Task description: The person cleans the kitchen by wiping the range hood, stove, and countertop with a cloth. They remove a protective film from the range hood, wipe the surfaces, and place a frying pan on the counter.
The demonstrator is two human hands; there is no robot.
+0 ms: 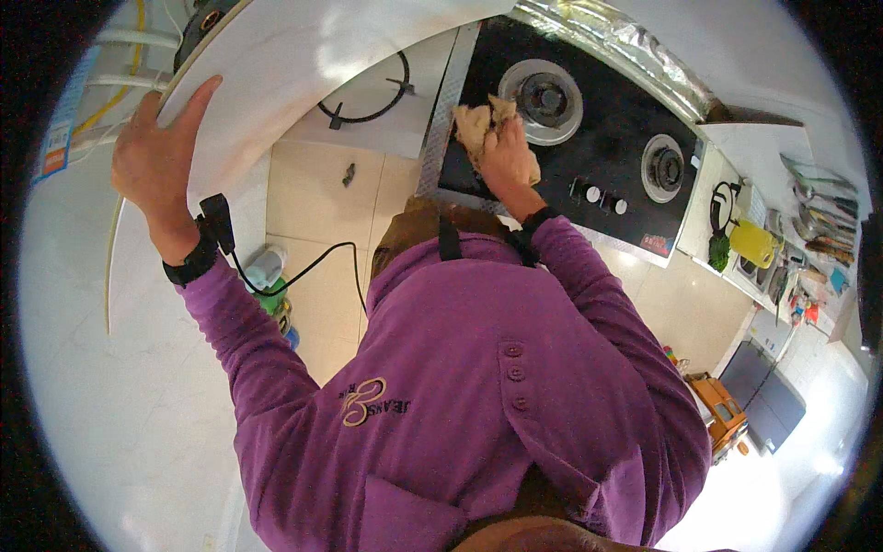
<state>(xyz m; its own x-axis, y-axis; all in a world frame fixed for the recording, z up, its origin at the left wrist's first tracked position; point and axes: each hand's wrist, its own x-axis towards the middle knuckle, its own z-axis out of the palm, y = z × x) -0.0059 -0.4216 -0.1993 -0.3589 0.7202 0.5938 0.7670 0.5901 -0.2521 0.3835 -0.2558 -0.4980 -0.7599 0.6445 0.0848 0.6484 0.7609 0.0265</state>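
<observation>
My left hand point(159, 162) grips the edge of a large white panel point(276, 76), which may be a cabinet door. The thumb lies along its face and the other fingers reach around the edge. My right hand point(507, 155) presses a crumpled, stained tan cloth point(473, 131) onto the black top of a gas cooktop point(593, 162). The cloth is beside the larger burner point(548, 100), close to its metal drip ring. A smaller burner point(664, 169) and two control knobs point(592, 194) are to the right of this hand.
A black pan support point(336, 117) lies on the white counter point(386, 131) left of the cooktop. Crinkled foil point(621, 41) lines the back. A yellow jug point(753, 243) and hanging utensils point(828, 214) are at right. A black cable point(310, 265) dangles near my left wrist.
</observation>
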